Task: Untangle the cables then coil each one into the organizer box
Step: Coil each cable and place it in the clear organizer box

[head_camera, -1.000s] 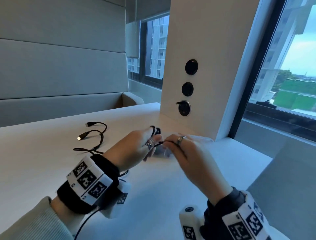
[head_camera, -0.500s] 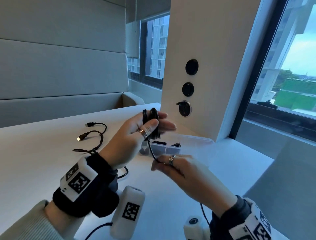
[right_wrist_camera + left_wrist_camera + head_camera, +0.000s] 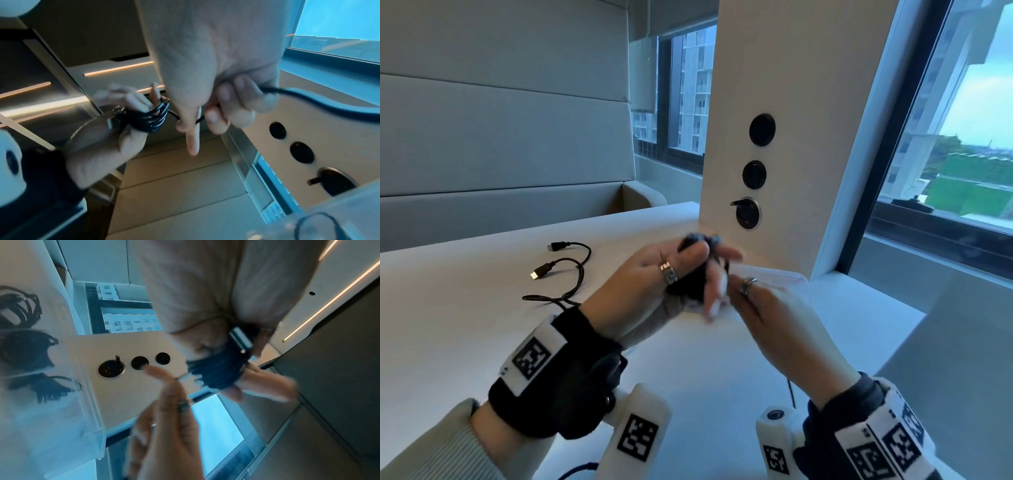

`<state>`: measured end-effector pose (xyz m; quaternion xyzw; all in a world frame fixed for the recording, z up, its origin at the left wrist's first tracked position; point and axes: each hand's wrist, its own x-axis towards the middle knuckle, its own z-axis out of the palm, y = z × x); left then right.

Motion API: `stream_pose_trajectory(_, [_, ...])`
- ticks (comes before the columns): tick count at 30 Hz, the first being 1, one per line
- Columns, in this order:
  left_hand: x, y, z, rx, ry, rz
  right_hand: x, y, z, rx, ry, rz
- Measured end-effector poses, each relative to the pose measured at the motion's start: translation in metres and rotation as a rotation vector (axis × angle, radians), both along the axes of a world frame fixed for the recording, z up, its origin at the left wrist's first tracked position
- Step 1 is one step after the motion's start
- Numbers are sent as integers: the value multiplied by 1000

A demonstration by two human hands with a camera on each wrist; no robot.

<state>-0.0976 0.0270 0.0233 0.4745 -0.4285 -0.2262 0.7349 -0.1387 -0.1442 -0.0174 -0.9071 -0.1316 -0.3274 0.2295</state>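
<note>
Tension matters: with the black cable (image 3: 148, 120) looped round our left hand (image 3: 654, 291) fingers above the clear box (image 3: 767, 275), we feed slack evenly through our gripping right hand (image 3: 226, 104), both hands close together.

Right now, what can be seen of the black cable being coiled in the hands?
The black cable is thin, round and glossy, like rubber or plastic. Several turns are wound tightly around fingers of the left hand, held above the white table. A metal-looking plug lies against the bundle. One strand leads across to the right hand, which pinches it, and the loose tail trails out past that hand.
</note>
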Motion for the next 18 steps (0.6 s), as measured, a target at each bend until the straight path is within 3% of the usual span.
stream_pose_trajectory(3, [10, -5, -5, -94, 6, 239, -2, 10, -4, -5, 217, 187])
stream_pose_trajectory(5, [17, -5, -12, 50, -264, 486, -2, 15, -3, -42, 252, 250])
stream_pose_trajectory(7, [22, -1, -20, 328, -683, 767, -3, 17, 2, -24, 172, 262])
stream_pose_trajectory(9, [26, 5, -23, 598, -919, 835, -3, 11, 10, 1, 24, 166])
stream_pose_trajectory(10, [27, 8, -22, 675, -878, 763, -2, 7, 15, 8, -35, 100])
stream_pose_trajectory(12, [22, 11, -15, 647, -598, 512, 3, -3, 20, 50, -107, 20])
stream_pose_trajectory(14, [15, 10, -8, 474, -313, 291, 7, -6, 22, 80, -160, -19])
stream_pose_trajectory(18, [4, 2, -4, 103, -17, 90, 11, 8, 11, -88, -162, -70])
